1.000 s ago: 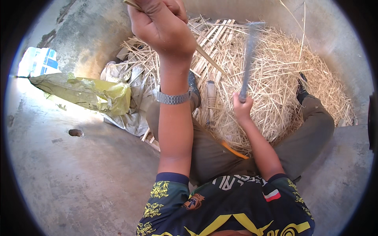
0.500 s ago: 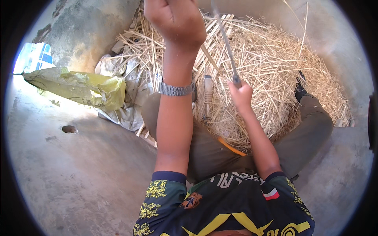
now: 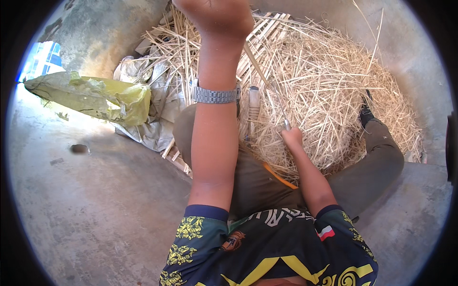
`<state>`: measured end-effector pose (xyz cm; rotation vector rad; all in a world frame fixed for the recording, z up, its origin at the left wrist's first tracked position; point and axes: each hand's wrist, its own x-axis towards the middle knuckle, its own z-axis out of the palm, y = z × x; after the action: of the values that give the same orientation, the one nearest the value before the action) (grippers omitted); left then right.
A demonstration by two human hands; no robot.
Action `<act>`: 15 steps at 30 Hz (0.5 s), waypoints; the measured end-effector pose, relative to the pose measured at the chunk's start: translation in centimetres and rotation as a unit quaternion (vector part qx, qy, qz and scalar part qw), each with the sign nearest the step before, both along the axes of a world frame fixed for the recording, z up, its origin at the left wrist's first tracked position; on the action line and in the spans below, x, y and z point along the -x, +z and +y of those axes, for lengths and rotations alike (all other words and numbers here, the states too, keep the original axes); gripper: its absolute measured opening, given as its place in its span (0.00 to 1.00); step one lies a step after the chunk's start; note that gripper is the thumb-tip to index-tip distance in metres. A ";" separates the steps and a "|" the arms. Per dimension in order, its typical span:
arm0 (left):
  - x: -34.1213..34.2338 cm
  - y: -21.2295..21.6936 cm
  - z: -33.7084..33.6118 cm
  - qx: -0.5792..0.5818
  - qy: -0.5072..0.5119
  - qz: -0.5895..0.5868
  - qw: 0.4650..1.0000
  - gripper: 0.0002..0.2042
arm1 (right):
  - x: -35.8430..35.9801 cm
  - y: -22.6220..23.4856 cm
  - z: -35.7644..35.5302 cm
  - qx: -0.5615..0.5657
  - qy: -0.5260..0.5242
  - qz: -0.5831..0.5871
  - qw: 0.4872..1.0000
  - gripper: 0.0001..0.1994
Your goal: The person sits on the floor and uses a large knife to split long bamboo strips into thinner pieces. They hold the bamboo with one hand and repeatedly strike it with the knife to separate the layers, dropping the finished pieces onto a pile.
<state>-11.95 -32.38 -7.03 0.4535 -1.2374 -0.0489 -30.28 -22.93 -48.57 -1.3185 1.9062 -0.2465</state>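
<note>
Wooden strip [image 3: 256, 64] slants down from behind the left hand [image 3: 215, 16], over the straw pile [image 3: 329, 90]. That hand's half out of view up top, can't tell from here what its fingers are doing. Right hand [image 3: 292, 138] is clenched round the knife [image 3: 287, 125], thin blade up near the strip's lower end. Can't tell if they touch. Yellow sack [image 3: 126, 102] off to the person's left.

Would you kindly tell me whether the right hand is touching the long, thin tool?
Touching: the head view shows the right hand closed around the near end of the long, thin tool, the rest sticking out beyond it.
</note>
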 end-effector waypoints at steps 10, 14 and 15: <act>-1.2 0.5 1.6 -0.064 0.011 0.125 0.990 0.22 | -2.6 14.0 -4.2 0.229 -0.105 -0.302 0.919 0.13; -1.0 0.7 2.9 -0.107 0.034 0.071 0.991 0.25 | -3.8 15.2 -3.5 0.259 -0.127 -0.431 0.855 0.13; -1.1 0.7 3.0 -0.108 0.001 0.066 0.992 0.26 | -3.7 13.8 -3.2 0.246 -0.112 -0.425 0.864 0.13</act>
<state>-10.89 -29.40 -6.34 0.6299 -1.1062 -0.2090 -26.62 -26.13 -34.75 -1.0083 1.2372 -1.2790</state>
